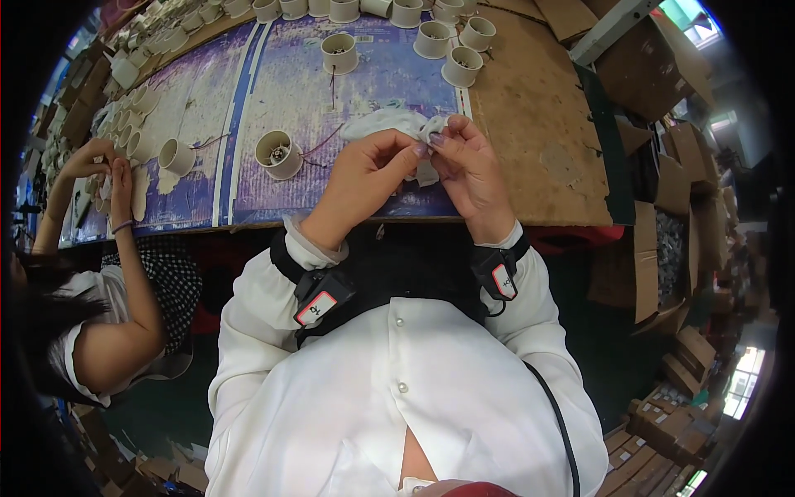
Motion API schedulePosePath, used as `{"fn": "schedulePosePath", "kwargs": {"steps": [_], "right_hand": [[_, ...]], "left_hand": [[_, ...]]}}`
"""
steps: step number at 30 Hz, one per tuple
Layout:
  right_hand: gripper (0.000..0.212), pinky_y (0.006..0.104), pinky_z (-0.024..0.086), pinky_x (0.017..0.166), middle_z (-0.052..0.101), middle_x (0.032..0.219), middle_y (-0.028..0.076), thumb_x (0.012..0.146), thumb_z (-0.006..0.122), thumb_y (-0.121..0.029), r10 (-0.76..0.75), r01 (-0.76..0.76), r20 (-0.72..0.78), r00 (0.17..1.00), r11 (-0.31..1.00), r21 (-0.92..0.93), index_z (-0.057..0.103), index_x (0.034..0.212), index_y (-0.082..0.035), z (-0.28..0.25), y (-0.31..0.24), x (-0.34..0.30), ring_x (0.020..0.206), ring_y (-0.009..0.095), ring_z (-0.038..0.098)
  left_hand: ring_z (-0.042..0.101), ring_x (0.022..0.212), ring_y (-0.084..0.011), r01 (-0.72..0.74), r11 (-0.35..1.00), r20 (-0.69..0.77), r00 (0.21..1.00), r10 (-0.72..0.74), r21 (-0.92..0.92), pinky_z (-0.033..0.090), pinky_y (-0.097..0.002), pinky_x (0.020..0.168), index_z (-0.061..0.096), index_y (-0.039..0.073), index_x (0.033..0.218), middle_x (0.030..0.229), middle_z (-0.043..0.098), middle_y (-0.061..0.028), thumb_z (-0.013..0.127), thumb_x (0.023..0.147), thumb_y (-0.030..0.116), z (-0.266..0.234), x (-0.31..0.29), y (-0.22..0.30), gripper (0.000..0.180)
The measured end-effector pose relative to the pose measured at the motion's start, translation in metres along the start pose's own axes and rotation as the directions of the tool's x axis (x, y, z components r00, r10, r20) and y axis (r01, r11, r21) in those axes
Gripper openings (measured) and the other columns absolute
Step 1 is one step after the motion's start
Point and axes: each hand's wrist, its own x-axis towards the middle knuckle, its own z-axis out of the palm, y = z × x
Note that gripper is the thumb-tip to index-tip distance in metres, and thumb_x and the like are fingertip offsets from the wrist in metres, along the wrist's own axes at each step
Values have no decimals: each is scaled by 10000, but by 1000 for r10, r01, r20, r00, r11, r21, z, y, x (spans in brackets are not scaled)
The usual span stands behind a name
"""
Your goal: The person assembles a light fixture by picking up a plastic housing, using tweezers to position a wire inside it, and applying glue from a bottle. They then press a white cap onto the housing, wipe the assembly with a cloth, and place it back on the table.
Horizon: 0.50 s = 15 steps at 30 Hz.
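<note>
My left hand [364, 176] and my right hand [474, 170] meet over the near edge of the table, their fingertips almost touching. Both are closed in a pinch on a crumpled white thing, thin like cloth or plastic film [383, 123]. Its bunched end lies between the fingertips, and the rest spreads out flat behind my left hand. Whether it is a bag or a cloth I cannot tell. A small white piece [426, 174] shows below the fingers. Left of my left hand stands a white cylindrical cup [280, 155] with small metal parts inside and thin red and dark wires beside it.
More white cups [339, 54] with wires stand at the back, several in a row. Worn purple cardboard [190, 99] and brown cardboard [538, 124] cover the table. A co-worker's hands [103, 166] are busy at the left among cups. Cartons [662, 248] are stacked at the right.
</note>
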Motion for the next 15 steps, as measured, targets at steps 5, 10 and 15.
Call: {"fn": "schedulePosePath", "kwargs": {"steps": [5, 10, 15], "right_hand": [[157, 242, 407, 608, 643, 957, 10, 916, 677, -30, 40, -32, -32, 999, 974, 226, 601, 1023, -116, 6, -9, 2, 825, 112, 584], [130, 220, 407, 594, 644, 974, 21, 947, 659, -59, -41, 81, -185, 982, 974, 213, 617, 1064, -95, -1, -18, 5, 834, 117, 590], [200, 205, 415, 587, 640, 987, 37, 955, 671, -80, 92, -54, -151, 984, 969, 240, 609, 1144, -63, -3, 5, -5, 828, 105, 591]], "left_hand": [[551, 713, -44, -150, 933, -67, 981, 181, 328, 435, -217, 626, 692, 16, 1011, 800, 649, 27, 667, 978, 186, -3, -5, -8, 175], [543, 705, -33, -149, 942, -91, 979, 184, 299, 430, -214, 623, 692, 19, 1001, 791, 637, 36, 660, 984, 186, -3, -12, -2, 171], [526, 692, -26, -114, 984, -142, 981, 133, 135, 416, -206, 613, 682, 17, 999, 772, 619, 43, 650, 992, 187, 3, -12, 3, 173]]}}
